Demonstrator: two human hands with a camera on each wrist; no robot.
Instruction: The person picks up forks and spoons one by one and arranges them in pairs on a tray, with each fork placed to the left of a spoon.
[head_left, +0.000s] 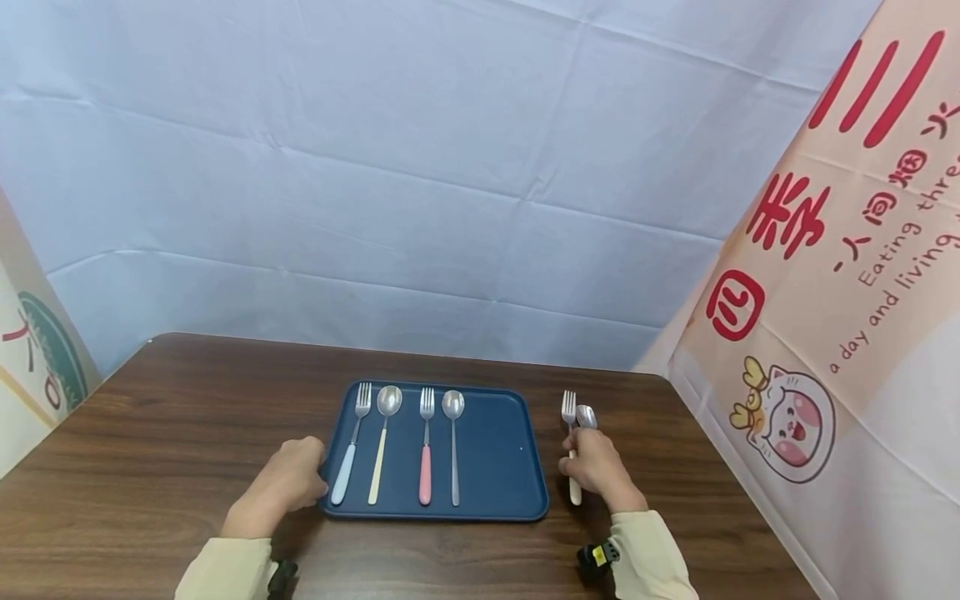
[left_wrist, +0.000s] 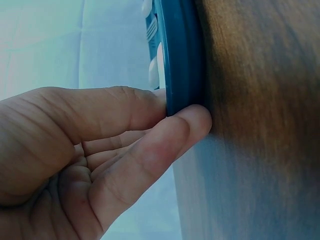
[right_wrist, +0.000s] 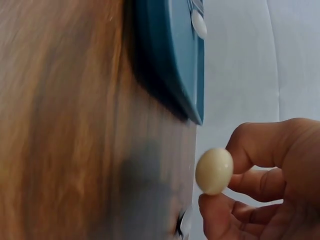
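With thumb and fingers, my left hand (head_left: 288, 477) pinches the left rim of a dark blue tray (head_left: 501, 454); the left wrist view shows the thumb above the tray edge (left_wrist: 184, 55) and fingertips under it. To the right of the tray, my right hand (head_left: 596, 462) holds a fork (head_left: 568, 407) by its cream handle (right_wrist: 215, 171), tines pointing away, raised off the table. A spoon (head_left: 587, 416) lies just beyond that hand, its handle mostly hidden by it.
On the tray lie a fork with pale blue handle (head_left: 343, 477), a spoon with cream handle (head_left: 378, 467), a fork with pink handle (head_left: 425, 477) and an all-silver spoon (head_left: 453, 450). Beneath is a brown wooden table (head_left: 135, 467); cloth curtains (head_left: 420, 183) hang behind and beside it.
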